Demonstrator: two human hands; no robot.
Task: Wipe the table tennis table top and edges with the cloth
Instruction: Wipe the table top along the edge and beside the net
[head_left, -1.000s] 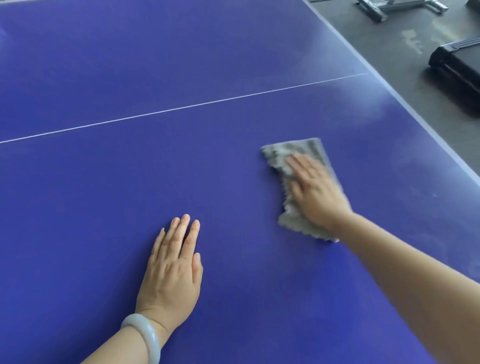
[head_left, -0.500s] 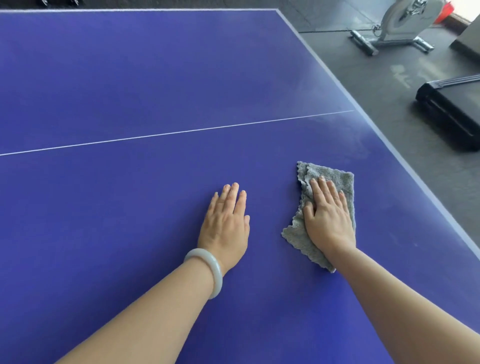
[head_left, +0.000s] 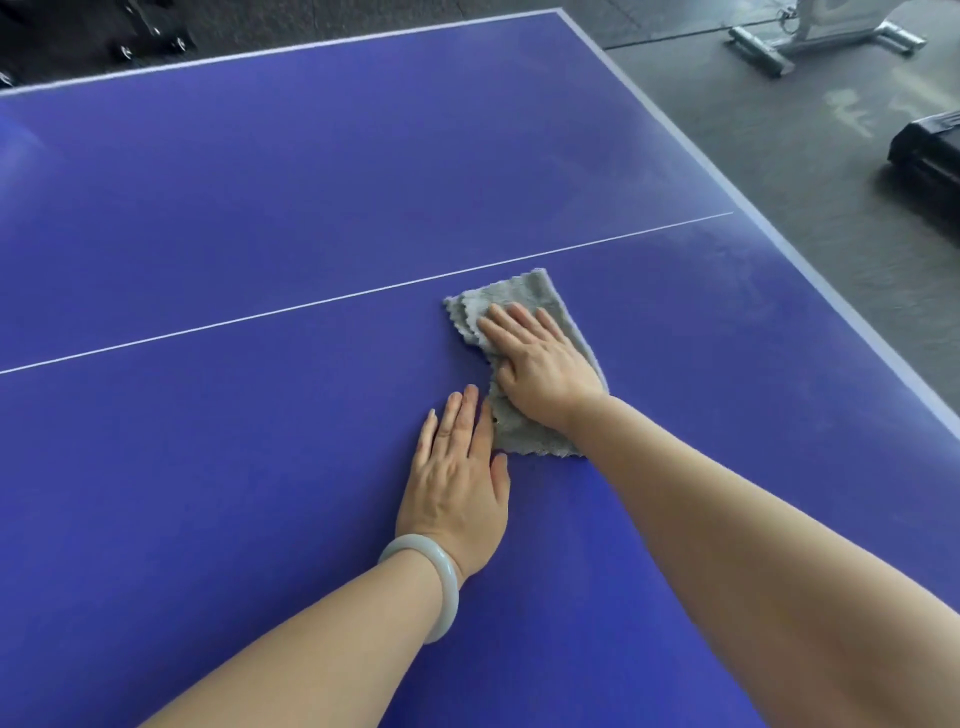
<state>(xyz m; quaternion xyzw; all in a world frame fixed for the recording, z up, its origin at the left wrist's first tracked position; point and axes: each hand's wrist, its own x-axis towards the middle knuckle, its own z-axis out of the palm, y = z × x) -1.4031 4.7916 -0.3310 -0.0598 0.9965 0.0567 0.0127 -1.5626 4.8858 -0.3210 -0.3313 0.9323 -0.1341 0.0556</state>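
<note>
The blue table tennis table (head_left: 260, 218) fills most of the view, with a thin white centre line (head_left: 208, 327) running across it. A folded grey cloth (head_left: 524, 296) lies flat just below that line. My right hand (head_left: 540, 364) presses down on the cloth with straight fingers. My left hand (head_left: 457, 478), with a pale bangle at the wrist, rests flat on the bare table top right beside the cloth's near-left edge. The middle of the cloth is hidden under my right hand.
The table's pale right edge (head_left: 779, 244) runs diagonally, with dark floor beyond it. A black case (head_left: 930, 150) lies on the floor at the right. A white metal stand (head_left: 810, 36) is at the top right. Dark equipment (head_left: 104, 31) sits past the far edge.
My right hand has slid the cloth up and to the left, close to the centre line. My left hand has moved right and now lies next to the cloth. The view has tilted up.
</note>
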